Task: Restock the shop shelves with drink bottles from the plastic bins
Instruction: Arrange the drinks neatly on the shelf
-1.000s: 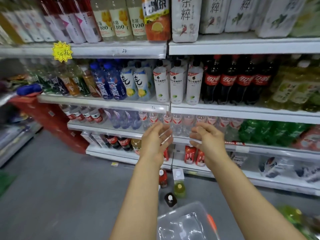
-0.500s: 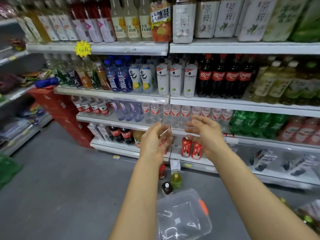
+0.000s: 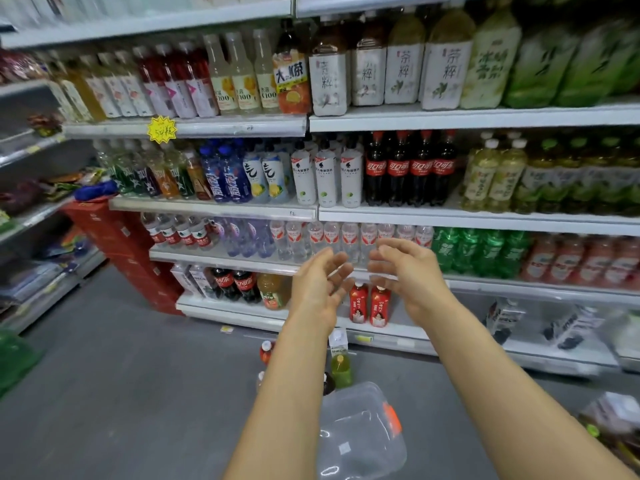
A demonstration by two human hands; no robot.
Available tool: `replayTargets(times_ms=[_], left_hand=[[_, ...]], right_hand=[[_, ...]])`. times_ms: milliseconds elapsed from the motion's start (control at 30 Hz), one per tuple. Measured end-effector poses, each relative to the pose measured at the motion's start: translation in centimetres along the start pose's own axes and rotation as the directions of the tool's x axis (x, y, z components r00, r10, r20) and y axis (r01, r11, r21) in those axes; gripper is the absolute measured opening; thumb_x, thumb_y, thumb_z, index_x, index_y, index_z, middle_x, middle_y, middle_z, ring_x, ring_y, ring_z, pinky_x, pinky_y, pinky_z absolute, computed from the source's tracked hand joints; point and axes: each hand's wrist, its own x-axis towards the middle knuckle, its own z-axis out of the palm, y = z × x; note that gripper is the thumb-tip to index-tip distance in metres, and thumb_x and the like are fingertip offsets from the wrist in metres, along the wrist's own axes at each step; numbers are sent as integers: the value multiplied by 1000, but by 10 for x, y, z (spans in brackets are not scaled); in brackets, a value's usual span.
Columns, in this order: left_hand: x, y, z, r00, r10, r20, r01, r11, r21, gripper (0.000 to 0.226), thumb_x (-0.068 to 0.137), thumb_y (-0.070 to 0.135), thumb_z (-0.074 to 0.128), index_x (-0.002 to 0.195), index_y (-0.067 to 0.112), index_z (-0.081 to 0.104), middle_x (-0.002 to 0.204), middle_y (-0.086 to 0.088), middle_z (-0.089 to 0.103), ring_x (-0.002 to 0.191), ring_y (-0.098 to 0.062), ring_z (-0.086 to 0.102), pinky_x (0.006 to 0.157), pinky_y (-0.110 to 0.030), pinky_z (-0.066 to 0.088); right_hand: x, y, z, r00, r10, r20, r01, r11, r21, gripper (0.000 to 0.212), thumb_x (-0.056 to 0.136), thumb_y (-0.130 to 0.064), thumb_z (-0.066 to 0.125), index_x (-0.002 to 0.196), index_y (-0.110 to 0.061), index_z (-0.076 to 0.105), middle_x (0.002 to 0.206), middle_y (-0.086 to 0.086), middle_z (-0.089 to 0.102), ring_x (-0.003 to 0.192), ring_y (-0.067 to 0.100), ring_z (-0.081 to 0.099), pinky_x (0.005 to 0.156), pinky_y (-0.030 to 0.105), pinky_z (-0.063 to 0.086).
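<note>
The left hand (image 3: 317, 289) and right hand (image 3: 412, 275) are bare, as are both forearms (image 3: 287, 393), uncovered down to the lower edge of view

Both your bare forearms reach forward and up from the lower edge of the view, drawing closer together toward the wrists. Your left hand (image 3: 320, 284) is raised with its palm turned inward to the right, fingers loosely curved and spread, holding nothing. Your right hand (image 3: 410, 273) faces it, palm turned left, fingers relaxed and slightly bent, also holding nothing. The two hands are near each other but apart.
</note>
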Motion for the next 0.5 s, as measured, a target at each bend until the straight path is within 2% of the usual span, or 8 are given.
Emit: replayTargets(times_ms=[100,233,500], left_hand=[[9,-5,21,1000,6,1,-6,1000,-1,26,97,19,60,120,6,63,82,-1,72,73,-14,68,70,-30,57],[32,-16,67,1000,24,-16,-25,999,-38,13,97,18,60,105,9,65,75,0,71,71,-14,65,71,-30,55],[82,-57,185,1000,10,5,-10,999,-39,17,97,21,61,108,8,65,81,0,73,66,-11,68,68,-29,58]], right_hand=[[16,-9,-19,1000,0,11,0,1000,-1,13,98,-7,55,104,-12,65,97,10,70,85,22,67,71,33,57],[55,-29,-65,999,-25,-22,25,999,-27,16,98,-8,55,111,-7,65,96,9,70,82,21,67,69,32,55],[138,-76,-143,998,-26,54,31,996,-78,16,98,-7,55,110,-8,64,94,9,68,81,21,66,69,32,56]])
